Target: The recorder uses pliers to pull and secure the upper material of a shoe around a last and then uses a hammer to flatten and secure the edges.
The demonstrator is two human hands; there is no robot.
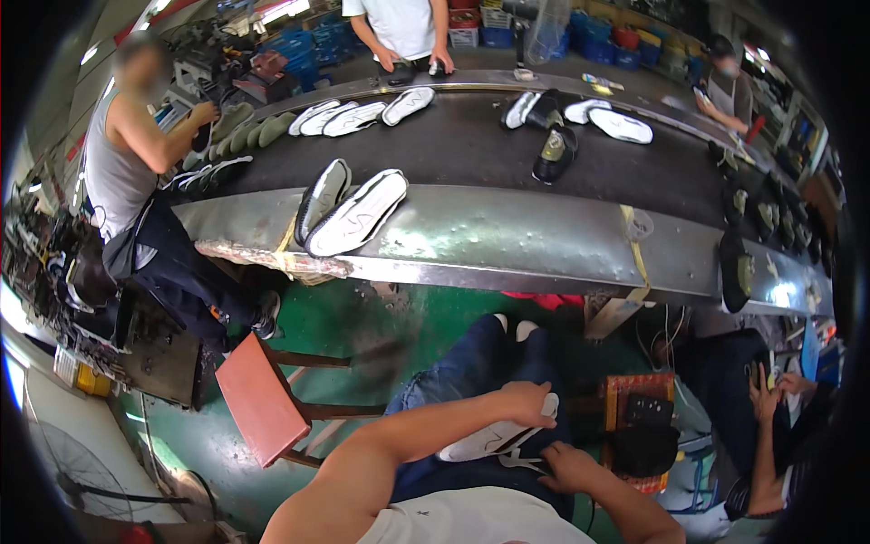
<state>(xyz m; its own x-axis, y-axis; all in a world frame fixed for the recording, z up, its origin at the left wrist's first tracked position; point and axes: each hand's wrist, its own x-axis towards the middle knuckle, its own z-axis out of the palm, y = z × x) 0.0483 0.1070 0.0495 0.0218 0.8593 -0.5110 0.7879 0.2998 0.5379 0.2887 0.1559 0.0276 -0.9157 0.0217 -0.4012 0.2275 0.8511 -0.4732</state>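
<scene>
A white shoe (pixel 478 443) with dark lines lies across my lap. My left hand (pixel 529 404) is closed over one end of it, fingers wrapped round the edge. From the shoe's side a thin white strip, perhaps a lace (pixel 519 461), runs toward my right hand (pixel 571 468). The fingers of that hand are bent together at the strip's end, and the strip appears pinched in them. On the metal table edge ahead stand a white shoe (pixel 359 216) and another shoe beside it (pixel 323 197), seen from its darker side.
A dark conveyor belt (pixel 435 150) carries several white, green and black shoes. Left of me stands a red-topped stool (pixel 258 399). At my right a small stand (pixel 639 392) holds black items. Co-workers are at the left (pixel 136 154), far side (pixel 399 36) and right (pixel 770 426).
</scene>
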